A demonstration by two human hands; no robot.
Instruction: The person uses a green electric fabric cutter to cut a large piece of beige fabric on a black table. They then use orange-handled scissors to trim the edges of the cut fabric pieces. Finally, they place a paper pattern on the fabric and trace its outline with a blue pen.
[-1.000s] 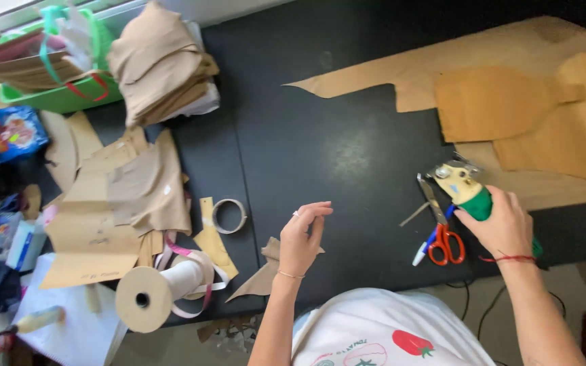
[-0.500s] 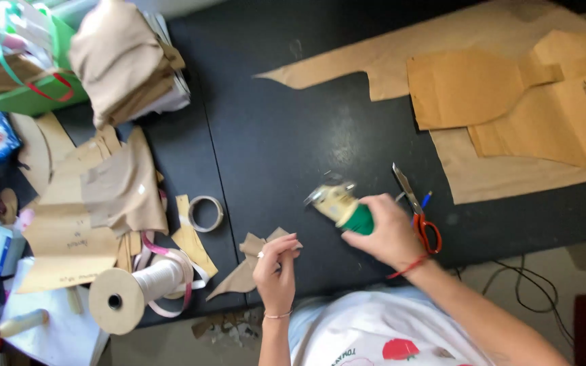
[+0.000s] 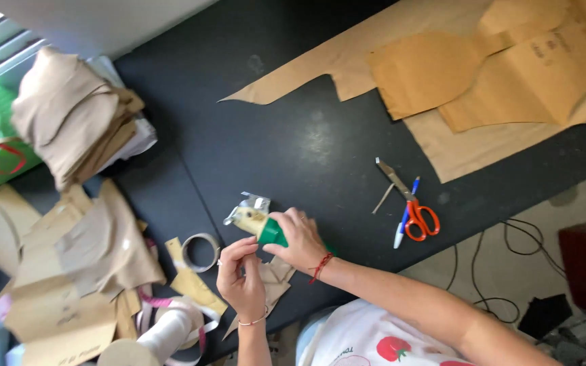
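Green tape dispenser (image 3: 266, 229) gripped near table edge (image 3: 388, 261)

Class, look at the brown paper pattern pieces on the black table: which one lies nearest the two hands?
The small brown paper scrap at the table's near edge, directly beneath both hands; the others lie well to either side.

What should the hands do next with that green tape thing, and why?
Probably the left hand should pinch the loose tape end and pull a short strip. The right hand grips the green tape dispenser with its shiny mouth pointing away, and the left hand's fingers are just below it, close to it, with brown paper scraps underneath.
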